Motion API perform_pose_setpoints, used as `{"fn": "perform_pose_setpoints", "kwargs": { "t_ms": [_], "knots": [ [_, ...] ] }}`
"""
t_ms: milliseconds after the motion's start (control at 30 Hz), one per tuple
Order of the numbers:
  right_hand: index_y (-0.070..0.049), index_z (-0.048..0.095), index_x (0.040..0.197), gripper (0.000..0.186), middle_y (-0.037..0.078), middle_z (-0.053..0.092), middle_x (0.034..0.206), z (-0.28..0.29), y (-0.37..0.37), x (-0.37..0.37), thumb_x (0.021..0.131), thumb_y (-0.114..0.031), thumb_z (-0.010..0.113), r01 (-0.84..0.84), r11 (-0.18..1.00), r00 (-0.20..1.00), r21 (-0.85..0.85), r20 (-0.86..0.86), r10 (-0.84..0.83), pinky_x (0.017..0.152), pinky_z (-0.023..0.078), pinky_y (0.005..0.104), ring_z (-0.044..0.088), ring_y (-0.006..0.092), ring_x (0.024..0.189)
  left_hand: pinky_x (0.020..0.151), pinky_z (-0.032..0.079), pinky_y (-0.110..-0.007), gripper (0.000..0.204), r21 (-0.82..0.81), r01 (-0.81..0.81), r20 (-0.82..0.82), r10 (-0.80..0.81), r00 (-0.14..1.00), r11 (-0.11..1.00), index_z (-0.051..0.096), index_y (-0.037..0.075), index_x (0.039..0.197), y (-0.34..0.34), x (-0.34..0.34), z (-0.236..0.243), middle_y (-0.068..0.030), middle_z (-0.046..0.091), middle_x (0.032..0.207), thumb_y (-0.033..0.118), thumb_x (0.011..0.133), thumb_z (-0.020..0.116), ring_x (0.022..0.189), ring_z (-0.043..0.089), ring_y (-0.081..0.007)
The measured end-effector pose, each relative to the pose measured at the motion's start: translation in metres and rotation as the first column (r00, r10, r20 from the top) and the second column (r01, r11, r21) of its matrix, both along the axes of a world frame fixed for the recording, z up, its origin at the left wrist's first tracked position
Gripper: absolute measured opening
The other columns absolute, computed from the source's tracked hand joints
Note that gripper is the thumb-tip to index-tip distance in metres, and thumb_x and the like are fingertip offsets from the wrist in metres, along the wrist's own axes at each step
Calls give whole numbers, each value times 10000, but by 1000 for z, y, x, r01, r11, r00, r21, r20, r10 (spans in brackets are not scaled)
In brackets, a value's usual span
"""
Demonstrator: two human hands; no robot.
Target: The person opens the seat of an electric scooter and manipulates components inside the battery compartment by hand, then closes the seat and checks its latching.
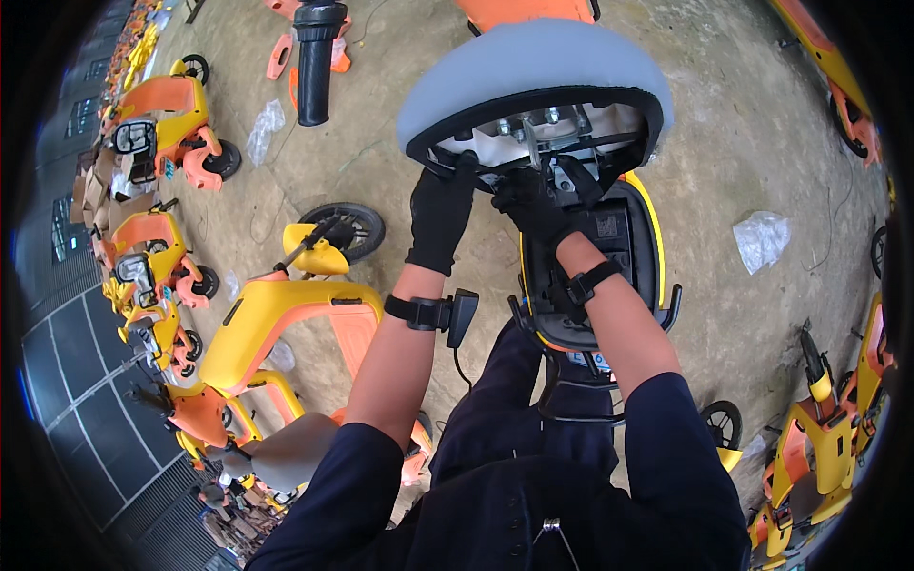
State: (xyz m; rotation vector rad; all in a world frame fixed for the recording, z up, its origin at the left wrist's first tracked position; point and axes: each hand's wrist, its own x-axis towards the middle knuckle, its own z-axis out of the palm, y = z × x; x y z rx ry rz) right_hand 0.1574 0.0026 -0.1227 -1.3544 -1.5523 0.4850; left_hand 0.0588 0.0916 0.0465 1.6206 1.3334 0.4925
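Note:
A grey scooter seat is tipped up in front of me, its underside facing me. A metal bracket with bolts shows inside the seat's black rim. My left hand, in a black glove, is closed at the left part of that rim, fingers curled on its lower edge. Beside it, my gloved right hand is closed below the bracket; dark parts hide its fingertips, so what it grips cannot be made out. Under my right wrist lies the scooter's open black under-seat compartment with a yellow border.
A black handlebar grip juts in at upper left. Another yellow-and-orange scooter stands close on my left, with several more along both sides. Clear plastic wrap lies on the concrete floor at right. A black rear rack is near my legs.

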Motion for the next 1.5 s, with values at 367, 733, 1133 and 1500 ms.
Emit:
{"fn": "perform_pose_setpoints", "kwargs": {
  "t_ms": [367, 733, 1133, 1500],
  "knots": [
    [-83, 352, 1233, 527, 21, 542, 765, 82, -12, 12, 771, -94, 605, -338, 756, 371, -561, -817, -441, 496, 423, 209, 544, 116, 621, 550, 441, -286, 245, -102, 103, -134, -116, 984, 989, 590, 29, 924, -19, -8, -44, -56, 608, 699, 243, 804, 600, 593, 581, -145],
    [-22, 342, 1226, 554, 176, 534, 1001, 10, -1, 8, 764, -212, 582, -62, 905, 910, -420, -397, -122, 822, 391, 331, 510, 282, 951, 587, 439, -445, 235, 117, 293, -354, -236, 905, 949, 542, 11, 827, -13, -33, -70, -223, 582, 722, 243, 795, 562, 711, 564, -392],
    [-220, 191, 1383, 754, 173, 16, 1443, 165, 7, 44, 764, -482, 533, 38, 363, 921, -931, 173, 349, 1072, 81, 334, 24, 306, 1333, 577, 465, -300, 164, 135, 390, -296, -339, 893, 911, 599, -22, 787, 13, -43, -73, -131, 634, 694, 134, 782, 548, 638, 623, -196],
    [-75, 590, 955, 270, 108, 591, 916, 95, -27, 14, 735, -230, 586, -173, 887, 975, -429, 50, 215, 931, 277, 437, 547, 256, 942, 402, 385, -235, 387, -762, 15, 0, -24, 1000, 647, 581, 32, 802, -7, -19, -27, -40, 500, 544, 400, 853, 473, 438, 494, -132]
  ]
}}
